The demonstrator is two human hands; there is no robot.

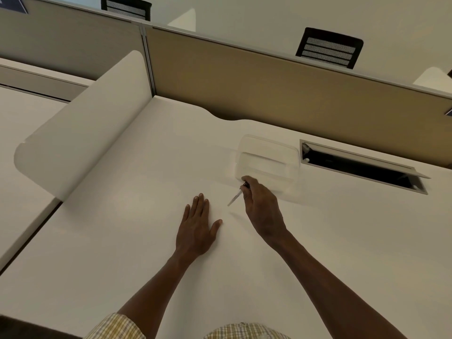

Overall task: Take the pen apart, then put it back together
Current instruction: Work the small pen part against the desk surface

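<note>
overhead, wide pale counter [122, 241], left hand [197, 228] flat with fingers spread, right hand [260, 206] at its 2 o'clock pinching a pen [235, 197] just above the surface, clear plastic box [267, 162] at 12 o'clock, tan partition [269, 86] behind, open cable hatch [362, 167] at 2 o'clock

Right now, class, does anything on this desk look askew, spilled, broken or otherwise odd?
Nothing stands out. The right hand holds the pen, seemingly in one piece, just above the desk. The left hand lies flat. The clear plastic container sits upright, and nothing is spilled.
</note>
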